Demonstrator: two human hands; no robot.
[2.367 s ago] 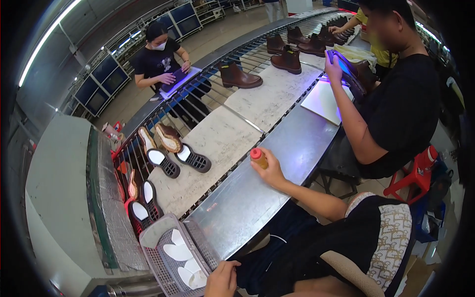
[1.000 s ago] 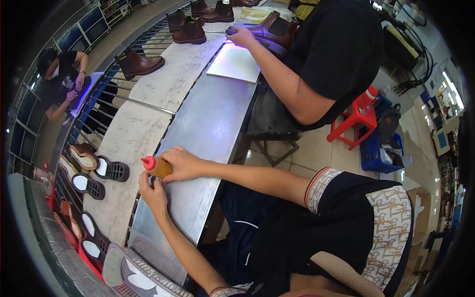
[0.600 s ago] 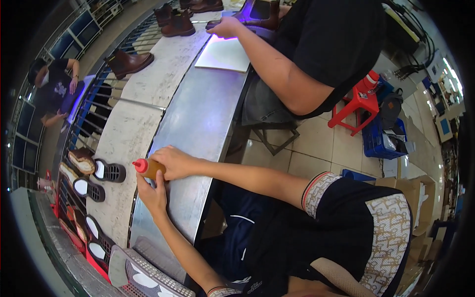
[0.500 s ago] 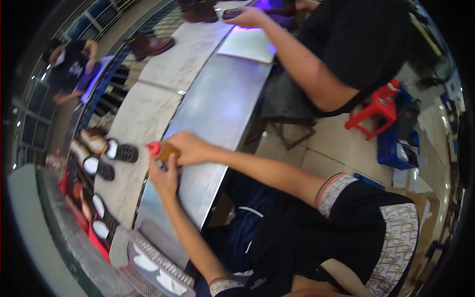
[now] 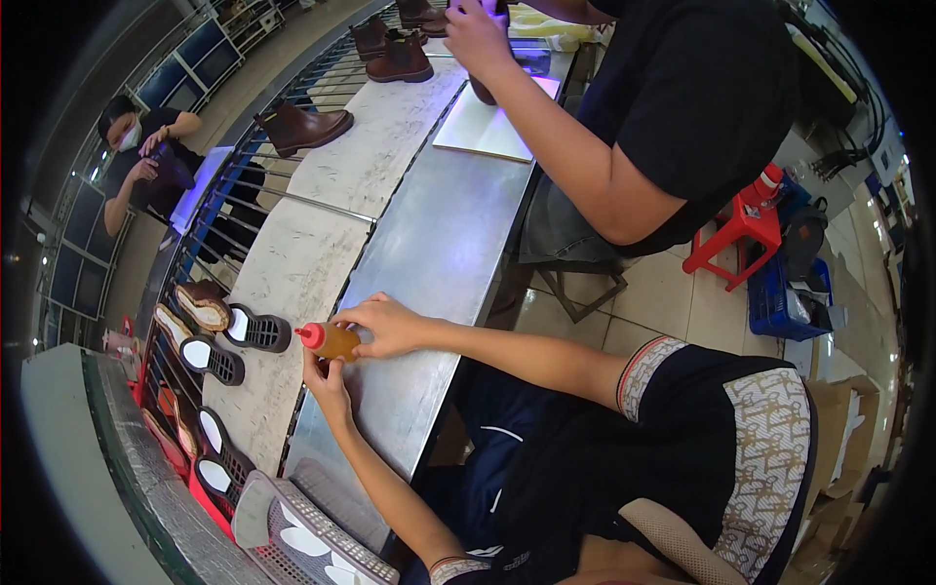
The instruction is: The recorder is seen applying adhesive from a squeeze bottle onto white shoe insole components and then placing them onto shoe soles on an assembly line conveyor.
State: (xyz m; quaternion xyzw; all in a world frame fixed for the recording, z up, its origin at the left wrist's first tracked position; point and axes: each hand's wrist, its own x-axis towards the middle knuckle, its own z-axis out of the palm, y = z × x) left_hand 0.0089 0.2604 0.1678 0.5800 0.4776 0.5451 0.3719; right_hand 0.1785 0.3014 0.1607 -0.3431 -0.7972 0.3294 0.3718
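Note:
My left hand (image 5: 330, 383) and my right hand (image 5: 386, 327) meet over the near edge of the worktable, both closed around a small squeeze bottle (image 5: 337, 342). Amber liquid shows through its clear body, and its red nozzle cap (image 5: 311, 335) points left. The right fingers and thumb grip the body from the right. Below the cap, the left thumb and fingers pinch the bottle's lower side. Left of the bottle, on the pale mat, lie a black shoe sole with a white insert (image 5: 257, 329) and a second such sole (image 5: 212, 361).
A grey plastic basket (image 5: 331, 522) holding white pieces stands at the near left. Brown ankle boots (image 5: 304, 128) stand farther along the roller conveyor (image 5: 255, 161). A co-worker's arm (image 5: 585, 146) reaches over a white board (image 5: 492, 130). A red stool (image 5: 738, 234) stands on the floor.
The whole view has shifted, so the table and hands sit lower. Both hands still hold the bottle. The nearby co-worker's hand has lifted, with a dark shoe at it.

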